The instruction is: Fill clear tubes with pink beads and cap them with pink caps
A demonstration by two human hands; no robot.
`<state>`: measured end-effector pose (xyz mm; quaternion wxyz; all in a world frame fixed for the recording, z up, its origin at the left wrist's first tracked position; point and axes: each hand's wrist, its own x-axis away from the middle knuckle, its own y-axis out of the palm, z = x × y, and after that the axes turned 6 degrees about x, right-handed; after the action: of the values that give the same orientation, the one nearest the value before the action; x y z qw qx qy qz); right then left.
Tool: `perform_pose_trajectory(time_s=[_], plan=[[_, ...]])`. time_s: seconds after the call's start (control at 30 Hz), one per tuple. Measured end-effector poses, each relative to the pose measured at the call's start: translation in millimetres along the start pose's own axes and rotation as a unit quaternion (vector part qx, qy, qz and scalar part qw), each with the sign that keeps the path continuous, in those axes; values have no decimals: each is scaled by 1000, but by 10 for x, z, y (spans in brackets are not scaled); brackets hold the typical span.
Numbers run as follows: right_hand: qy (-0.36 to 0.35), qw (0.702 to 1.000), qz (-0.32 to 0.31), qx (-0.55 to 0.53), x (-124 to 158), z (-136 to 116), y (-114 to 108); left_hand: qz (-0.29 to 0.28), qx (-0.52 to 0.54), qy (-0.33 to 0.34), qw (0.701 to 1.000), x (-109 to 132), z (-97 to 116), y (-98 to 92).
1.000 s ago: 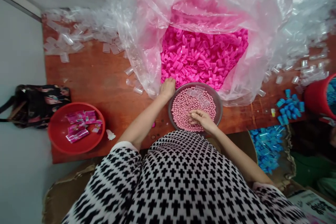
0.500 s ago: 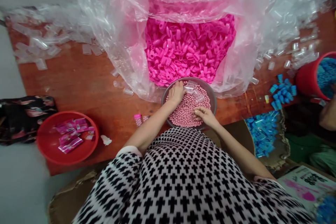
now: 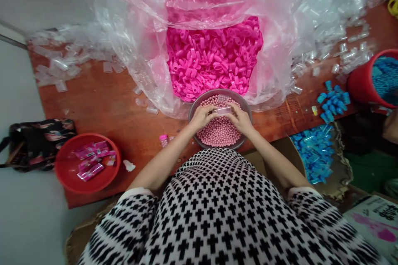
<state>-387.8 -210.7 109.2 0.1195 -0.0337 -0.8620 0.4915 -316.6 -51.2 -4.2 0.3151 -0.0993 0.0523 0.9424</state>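
A grey bowl (image 3: 247, 112) of pink beads (image 3: 219, 131) stands at the table's near edge, in front of my body. Over the beads, my left hand (image 3: 202, 116) and my right hand (image 3: 239, 118) hold a clear plastic tube (image 3: 222, 111) between them, one at each end. The tube lies level and looks see-through. Behind it, more clear plastic (image 3: 223, 99) rests on the beads. Left of the bowl is a small bead-filled tube with a pink cap (image 3: 163, 140), beside my left forearm.
A big clear bag (image 3: 273, 87) of pink plastic caps (image 3: 214, 58) sits behind the bowl. Clear tubes (image 3: 62, 66) are heaped on both sides. At left is a red basin (image 3: 62, 169) with pink packets; at right, blue pieces (image 3: 336, 101) and a red bucket (image 3: 357, 83). A co-worker's arm (image 3: 391, 126) shows at the right edge.
My hands have come together over the bowl, the right one moving up and forward. A clear tube is now held between them. The view has shifted slightly.
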Motion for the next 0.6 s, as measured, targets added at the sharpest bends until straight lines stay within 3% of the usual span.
perform_pose_trajectory(time_s=[0.13,0.23,0.33,0.5,0.6], plan=[[59,985,-60,-150,-61,-22,63,32,34,-30,998,231,115,-50],[75,977,-72,-184,-19,-110,106,62,49,-74,994,392,140,-59],[55,985,-70,-146,61,-281,98,81,46,-78,993,558,215,-95],[-15,994,-78,-74,157,-522,73,115,-63,13,991,791,438,-208],[-74,991,-109,-2,145,-599,65,85,-71,-12,994,853,526,-264]])
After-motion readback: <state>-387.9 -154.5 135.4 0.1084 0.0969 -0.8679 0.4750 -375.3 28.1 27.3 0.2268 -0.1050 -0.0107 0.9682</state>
